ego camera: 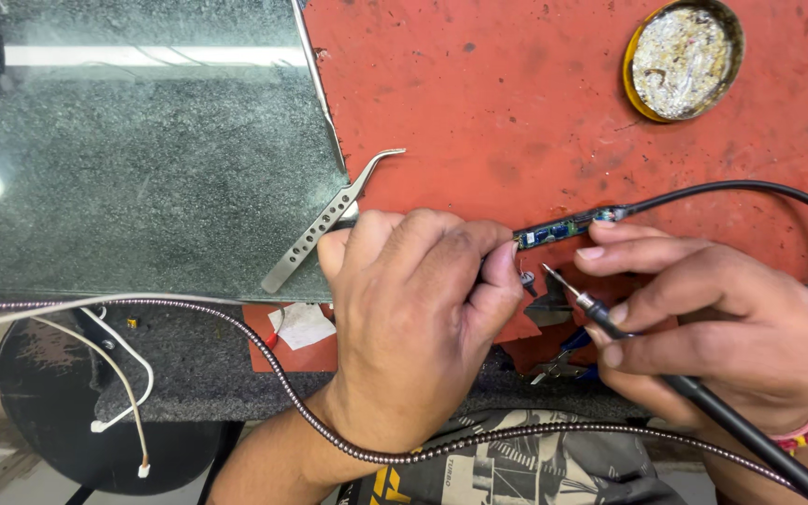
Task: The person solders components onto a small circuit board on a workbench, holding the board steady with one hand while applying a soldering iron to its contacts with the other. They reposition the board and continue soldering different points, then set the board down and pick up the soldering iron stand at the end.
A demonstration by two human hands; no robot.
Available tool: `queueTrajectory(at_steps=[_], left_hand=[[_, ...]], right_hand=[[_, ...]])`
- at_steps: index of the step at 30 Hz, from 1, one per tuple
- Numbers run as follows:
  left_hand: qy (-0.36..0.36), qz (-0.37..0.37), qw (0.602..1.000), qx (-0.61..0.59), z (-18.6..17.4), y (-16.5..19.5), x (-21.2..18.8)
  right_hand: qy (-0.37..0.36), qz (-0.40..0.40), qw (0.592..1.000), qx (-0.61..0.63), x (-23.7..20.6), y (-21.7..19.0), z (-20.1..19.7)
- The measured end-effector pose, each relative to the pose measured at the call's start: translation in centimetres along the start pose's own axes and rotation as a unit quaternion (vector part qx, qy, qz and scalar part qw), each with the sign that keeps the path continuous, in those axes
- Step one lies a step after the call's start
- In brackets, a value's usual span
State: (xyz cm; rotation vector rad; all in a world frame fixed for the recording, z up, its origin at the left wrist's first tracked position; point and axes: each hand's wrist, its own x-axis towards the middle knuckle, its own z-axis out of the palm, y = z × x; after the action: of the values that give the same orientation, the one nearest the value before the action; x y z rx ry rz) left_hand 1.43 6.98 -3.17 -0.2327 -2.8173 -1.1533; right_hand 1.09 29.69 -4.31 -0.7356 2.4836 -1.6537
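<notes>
While your left hand (418, 318) pinches the end of the thin green circuit board (554, 230) on the red mat (479, 103), your right hand (713, 327) grips the soldering iron (610, 323) like a pen. The board looks light and easy to break, so hold its edges.

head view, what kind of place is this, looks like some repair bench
Probably an electronics repair bench: the right hand holds a soldering iron by a small circuit board, with curved tweezers and a tin of solder residue on the worn red mat.
</notes>
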Motion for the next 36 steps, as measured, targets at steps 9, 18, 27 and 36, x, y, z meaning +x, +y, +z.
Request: queueTrajectory(at_steps=[9,18,27,36], left_hand=[[0.029,0.028,0.999,0.017,0.5,-0.3,-0.3],[0.052,0.052,0.997,0.020,0.8,-0.5,-0.6],[0.055,0.049,0.997,0.031,0.9,-0.4,-0.4],[0.063,0.035,0.997,0.037,1.1,-0.4,-0.5]], right_hand=[[-0.111,-0.099,0.988,-0.044,0.8,0.1,-1.2],[0.007,-0.037,0.999,-0.030,-0.7,-0.1,0.4],[0.057,-0.037,0.997,-0.023,-0.6,0.3,0.2],[0.048,-0.025,0.996,-0.070,-0.9,0.0,1.1]])
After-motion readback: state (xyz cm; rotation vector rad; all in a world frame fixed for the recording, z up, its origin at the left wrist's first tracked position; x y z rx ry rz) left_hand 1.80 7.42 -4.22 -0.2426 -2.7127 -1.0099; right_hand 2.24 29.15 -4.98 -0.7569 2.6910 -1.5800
